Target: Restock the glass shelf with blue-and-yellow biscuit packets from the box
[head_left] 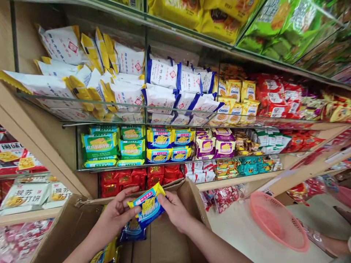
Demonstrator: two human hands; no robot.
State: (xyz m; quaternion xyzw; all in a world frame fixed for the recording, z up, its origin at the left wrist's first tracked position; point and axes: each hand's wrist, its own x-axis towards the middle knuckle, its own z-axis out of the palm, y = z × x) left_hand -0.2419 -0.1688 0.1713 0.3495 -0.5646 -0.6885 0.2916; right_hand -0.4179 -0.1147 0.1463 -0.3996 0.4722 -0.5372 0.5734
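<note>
Between my two hands is a blue and yellow biscuit packet (149, 205), tilted, above an open cardboard box (161, 241). My left hand (116, 212) grips its left end with the thumb on the front. At its right end, my right hand (175, 210) pinches the packet's edge. Below it in the box lie a darker blue packet (133, 231) and several yellow and blue packets (105, 254), partly hidden by my left forearm. On the shelf ahead, similar blue and yellow packets (159, 140) are stacked between green soda biscuit packets (100, 146) and purple ones (205, 147).
Glass-fronted shelves hold white and yellow packets (61, 47), white and blue packets (163, 73) and yellow cookie packets (234, 89). Red packets (123, 180) sit low behind the box. To the right, a pink plastic basket (276, 219) stands on the floor near another person's foot (322, 239).
</note>
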